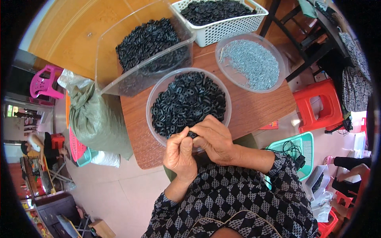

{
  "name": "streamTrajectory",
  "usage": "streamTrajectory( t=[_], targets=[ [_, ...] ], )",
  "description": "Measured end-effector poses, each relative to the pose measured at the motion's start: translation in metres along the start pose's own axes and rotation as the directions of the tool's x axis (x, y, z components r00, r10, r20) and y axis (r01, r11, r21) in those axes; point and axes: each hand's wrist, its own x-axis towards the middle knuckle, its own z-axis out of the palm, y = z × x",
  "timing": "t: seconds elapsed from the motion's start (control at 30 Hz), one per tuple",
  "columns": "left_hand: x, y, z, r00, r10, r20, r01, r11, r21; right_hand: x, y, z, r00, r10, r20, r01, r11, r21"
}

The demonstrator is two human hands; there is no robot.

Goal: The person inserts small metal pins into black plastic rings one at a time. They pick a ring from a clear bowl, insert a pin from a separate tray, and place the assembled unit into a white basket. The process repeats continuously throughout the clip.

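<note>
Close over the near rim of a round clear bowl [227,113], my two hands meet at the fingertips. Between them is a small black oval plastic piece [192,134], partly covered by the fingers. My left hand [180,154] is closed, its thumb and forefinger pinching the piece from the left. Fingers of my right hand [214,139] close on it from the other side. Similar black pieces with two holes [186,97] fill the bowl. Whether a metal pin is also in my fingers cannot be seen.
A round tray [282,67] of thin silvery metal pins [254,63] stands on the wooden table [258,109]. Behind are a large clear bin [104,51] and a white basket [214,33], both holding black pieces. A full sack [99,119] stands left; a red stool [317,105] and green basket [307,158] right.
</note>
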Motion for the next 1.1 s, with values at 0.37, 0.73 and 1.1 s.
streamTrajectory(
  t=[0.37, 0.73, 1.1],
  targets=[
    [0.008, 0.005, 0.008, 1.0, 0.018, 0.022, -0.018, 1.0, -0.008, 0.011, 0.004, -0.002, 0.999, -0.039, -0.032, 0.038, 0.999, -0.018],
    [0.011, 0.0, 0.01, 0.999, 0.001, 0.049, 0.001, 0.999, -0.037, 0.011, 0.009, -0.009, 0.997, -0.078, -0.001, 0.078, 0.997, -0.014],
    [0.02, 0.011, 0.009, 0.952, -0.243, 0.185, 0.239, 0.97, 0.047, 0.016, 0.007, -0.023, 0.844, 0.523, 0.121, -0.537, 0.82, 0.198]
  ],
)
